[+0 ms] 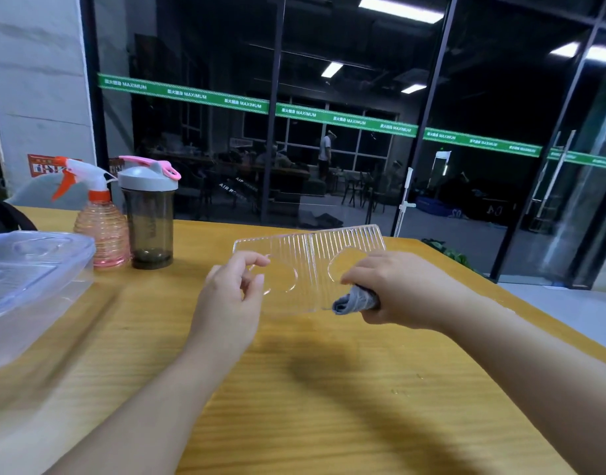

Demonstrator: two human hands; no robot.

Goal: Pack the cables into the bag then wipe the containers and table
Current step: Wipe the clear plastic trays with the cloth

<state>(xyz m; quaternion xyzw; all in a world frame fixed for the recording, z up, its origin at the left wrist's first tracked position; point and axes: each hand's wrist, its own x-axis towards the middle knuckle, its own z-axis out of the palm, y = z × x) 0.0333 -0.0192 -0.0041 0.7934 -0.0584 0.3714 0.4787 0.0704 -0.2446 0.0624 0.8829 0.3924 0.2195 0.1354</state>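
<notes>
The person's two bare forearms reach forward over a yellow wood-grain table (pixel 329 389). Between the hands sits a clear ribbed plastic lid (pixel 310 255), tilted with its far edge raised above the tabletop; two smooth rounded patches interrupt its ribs, one on each half.

The left hand (pixel 229 296) is at the lid's left end. Its thumb and forefinger are curled toward that end, near the left rounded patch; whether they actually pinch the plastic cannot be told, as the lid is transparent and the contact is unclear.

The right hand (pixel 394 289) is closed around a rolled grey cloth (pixel 354 301), which protrudes from the fist toward the left and lies against the lid's near right corner. The fingers of this hand also overlap the lid's right half.

At the left edge of the table stands a clear plastic container (pixel 34 286) with its lid on, blurred in this view. Beyond it, near the table's far edge, a spray bottle (pixel 101 231) with a pinkish ribbed body and white-and-orange trigger head stands upright, just beside a smoky grey shaker bottle (pixel 150 221) with a grey cap and pink loop. Both stand well apart from the hands.

Behind the table runs a dark glass wall (pixel 329 149) crossed by a green printed strip.
</notes>
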